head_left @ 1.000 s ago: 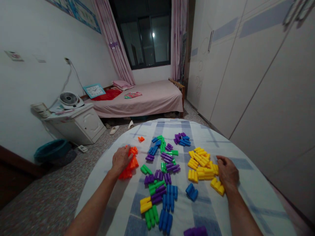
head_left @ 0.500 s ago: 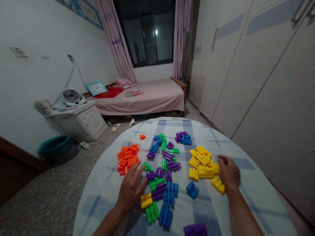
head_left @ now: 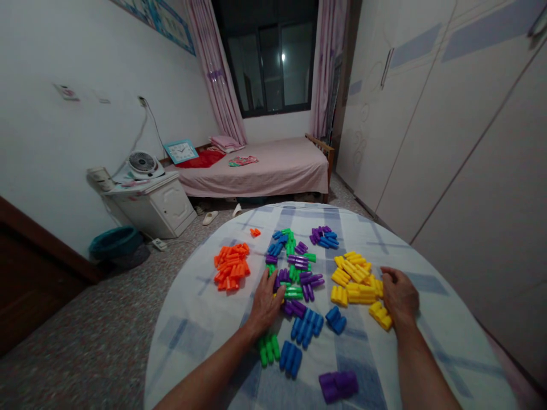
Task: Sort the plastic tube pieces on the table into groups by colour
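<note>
Five colours lie spread over the round, cloth-covered desk: a heap of bright-orange ribbed plastic blocks toward the left edge, a heap of glossy yellow ribbed plastic blocks toward the right edge, and, between them, loose purple, green and blue tube-shaped plastic blocks. A chunky purple plastic block sits apart by the near edge. The left hand reaches palm-down over the left side of the middle scatter, fingers half bent and slightly parted; whether it grips a block cannot be told. The right hand rests against or just beside the yellow heap, fingers loosely curled, their undersides hidden, so any hold is unclear. The blocks look light, stiff and hard to break, though their shiny, rounded faces may slip or roll; a thumb-and-finger pinch across the ribs, at mid-length, should hold best, and several could be swept together under flat fingers.
</note>
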`<state>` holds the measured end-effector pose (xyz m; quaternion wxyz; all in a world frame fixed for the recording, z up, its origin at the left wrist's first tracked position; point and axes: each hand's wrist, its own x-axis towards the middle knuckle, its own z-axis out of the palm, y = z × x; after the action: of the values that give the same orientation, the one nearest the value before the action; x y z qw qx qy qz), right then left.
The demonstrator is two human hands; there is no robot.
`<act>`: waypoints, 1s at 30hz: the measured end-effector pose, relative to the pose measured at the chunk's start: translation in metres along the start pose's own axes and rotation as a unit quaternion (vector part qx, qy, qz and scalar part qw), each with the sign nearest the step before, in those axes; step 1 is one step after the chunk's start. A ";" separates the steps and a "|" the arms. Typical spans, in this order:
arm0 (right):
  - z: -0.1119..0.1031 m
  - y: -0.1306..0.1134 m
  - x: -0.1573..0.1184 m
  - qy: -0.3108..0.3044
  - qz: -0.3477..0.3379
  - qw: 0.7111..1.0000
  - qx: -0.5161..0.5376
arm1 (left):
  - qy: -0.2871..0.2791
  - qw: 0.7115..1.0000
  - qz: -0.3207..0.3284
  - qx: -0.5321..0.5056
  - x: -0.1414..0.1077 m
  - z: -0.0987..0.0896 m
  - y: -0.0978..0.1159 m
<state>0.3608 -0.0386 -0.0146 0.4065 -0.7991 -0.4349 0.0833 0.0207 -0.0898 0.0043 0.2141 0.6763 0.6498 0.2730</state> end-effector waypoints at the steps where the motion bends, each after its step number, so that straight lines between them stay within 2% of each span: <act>1: 0.000 0.000 0.000 0.001 -0.001 1.000 0.003 | 0.003 1.000 0.003 -0.006 0.003 0.001 0.005; 4: 0.000 -0.001 -0.001 0.000 -0.004 1.000 0.010 | 0.037 0.998 0.048 0.018 -0.004 -0.001 0.017; 6: 0.000 0.000 -0.001 -0.004 -0.006 1.000 0.008 | 0.055 0.986 0.140 0.065 -0.022 -0.006 0.025; 8: 0.001 0.001 0.000 -0.005 -0.008 1.000 0.001 | 0.033 0.952 0.282 0.109 -0.045 -0.012 0.034; 10: 0.002 0.001 0.000 -0.002 -0.008 1.000 -0.003 | -0.022 0.898 0.417 0.143 -0.067 -0.013 0.044; 12: 0.003 0.001 0.000 0.000 -0.006 1.000 -0.005 | -0.061 0.851 0.494 0.167 -0.083 -0.007 0.053; 14: 0.004 0.000 0.000 -0.004 -0.005 1.000 -0.004 | -0.069 0.827 0.528 0.181 -0.090 0.002 0.059; 16: 0.003 0.000 -0.001 -0.013 -0.008 1.000 0.000 | -0.060 0.817 0.540 0.194 -0.087 0.013 0.061; 18: 0.002 -0.001 -0.001 -0.022 -0.014 1.000 0.006 | -0.045 0.819 0.532 0.212 -0.077 0.022 0.058; 22: 0.001 0.000 -0.002 -0.023 -0.018 0.999 0.012 | 0.020 0.861 0.453 0.229 -0.047 0.027 0.050; 24: 0.002 0.001 -0.002 -0.021 -0.022 0.999 0.014 | 0.033 0.883 0.404 0.234 -0.036 0.020 0.046; 26: 0.003 0.002 -0.002 -0.019 -0.030 0.999 0.017 | 0.024 0.899 0.365 0.242 -0.034 0.007 0.042; 30: 0.004 0.003 -0.003 -0.018 -0.032 0.999 0.023 | -0.016 0.914 0.323 0.245 -0.055 -0.020 0.021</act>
<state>0.3590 -0.0392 -0.0197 0.4195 -0.7735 -0.4654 0.0953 0.0231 -0.1474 0.0280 -0.0479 0.8849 0.4389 0.1481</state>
